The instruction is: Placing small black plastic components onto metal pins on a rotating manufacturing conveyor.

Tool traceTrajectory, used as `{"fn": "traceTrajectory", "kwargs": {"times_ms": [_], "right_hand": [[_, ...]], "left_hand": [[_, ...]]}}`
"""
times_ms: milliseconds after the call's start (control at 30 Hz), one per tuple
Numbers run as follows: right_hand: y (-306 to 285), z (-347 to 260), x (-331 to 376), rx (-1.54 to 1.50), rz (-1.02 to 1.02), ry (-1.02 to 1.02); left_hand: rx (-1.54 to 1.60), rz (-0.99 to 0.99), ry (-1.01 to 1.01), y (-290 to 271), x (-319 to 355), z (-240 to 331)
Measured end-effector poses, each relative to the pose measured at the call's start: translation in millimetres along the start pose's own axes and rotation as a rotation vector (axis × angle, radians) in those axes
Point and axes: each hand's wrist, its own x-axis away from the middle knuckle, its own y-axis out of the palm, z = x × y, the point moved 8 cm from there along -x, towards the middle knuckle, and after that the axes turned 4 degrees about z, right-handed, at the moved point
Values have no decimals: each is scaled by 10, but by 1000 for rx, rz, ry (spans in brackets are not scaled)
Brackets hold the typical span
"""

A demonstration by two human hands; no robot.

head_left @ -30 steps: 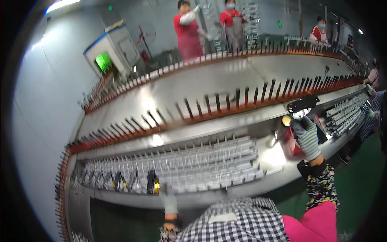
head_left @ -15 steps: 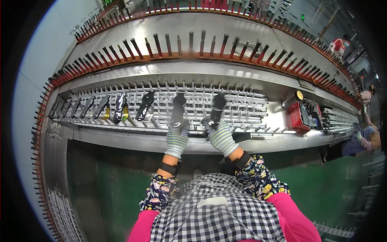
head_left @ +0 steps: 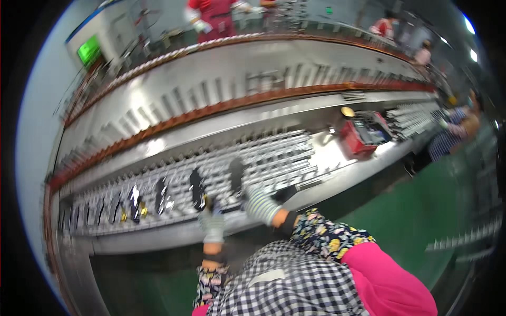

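Note:
My left hand (head_left: 212,225), in a striped grey glove, is at the lower end of a glossy black elongated part (head_left: 197,185). Its fingers are smeared by motion, so their grip is unclear. Close by, my right hand (head_left: 262,205) in a matching glove has closed fingers at the lower end of another black elongated part (head_left: 236,173), which is blurred. Both parts lie across a rack of pale metal bars (head_left: 276,154). More black parts, among them a shiny one (head_left: 135,204) beside yellow bits, lie in a row to the left.
A red bin (head_left: 358,141) full of dark items stands on the bench at right, beside a round yellow-topped container (head_left: 347,111). Behind the rack runs an orange-brown rail (head_left: 211,108) with upright dark pegs. A co-worker (head_left: 454,129) works at the far right; another in red (head_left: 213,18) stands beyond.
The view has swung, so the bench now slants and more of the room shows. My left hand has drawn lower than my right; both stay near the same black parts.

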Motion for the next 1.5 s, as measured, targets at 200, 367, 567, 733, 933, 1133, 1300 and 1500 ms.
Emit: {"fn": "traceTrajectory", "kwargs": {"times_ms": [200,367,567,733,933,1133,1300,1500], "right_hand": [[-1013,201,787,-583,-186,45],[-2962,1622,1353,-1360,441,268],[-3775,2625,1654,-1760,915,-66],[-3817,3439,1754,-1755,984,53],[-3823,4183,1720,-1881,1008,-9],[-3911,4366,1734,-2074,1081,-10],[-3838,4572,1864,-2053,1044,20],[-3887,4528,1850,-1985,1095,21]], "left_hand": [[-123,119,81,-422,445,687],[-134,-33,119,-145,747,737],[-28,255,-4,424,535,595],[-637,387,-127,305,550,369],[-516,439,-118,376,542,371],[-489,450,-175,524,525,426],[-519,491,-177,749,550,616],[-594,507,-201,799,620,687]]}}
